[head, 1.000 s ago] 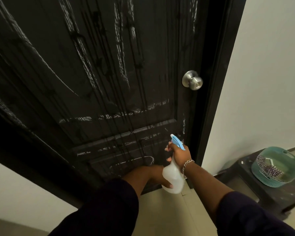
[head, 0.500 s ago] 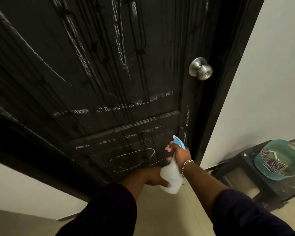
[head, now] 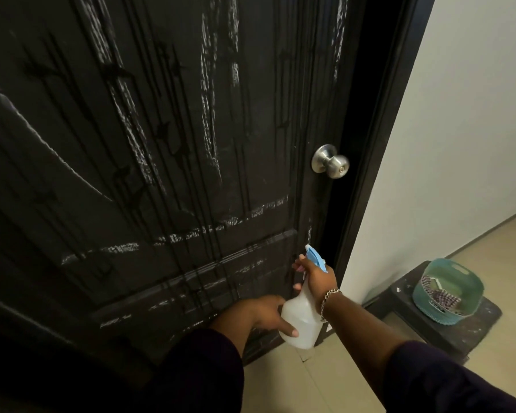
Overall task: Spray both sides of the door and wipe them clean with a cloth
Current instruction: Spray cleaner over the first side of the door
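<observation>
1. The right hand grips the neck of the spray bottle, its blue nozzle aimed at the black door.
2. The left hand holds the bottle's base, thumb across its front.
3. Wet streaks run down the door, below the steel knob.
4. A teal basket sits on a dark stool.

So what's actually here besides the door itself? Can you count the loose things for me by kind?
Spray bottles: 1, the spray bottle gripped by the right hand and steadied by the left hand
Baskets: 1, the green basket
Stools: 1, the dark stool under the basket
Cloths: 1, the checked cloth inside the basket
Total: 4
</observation>
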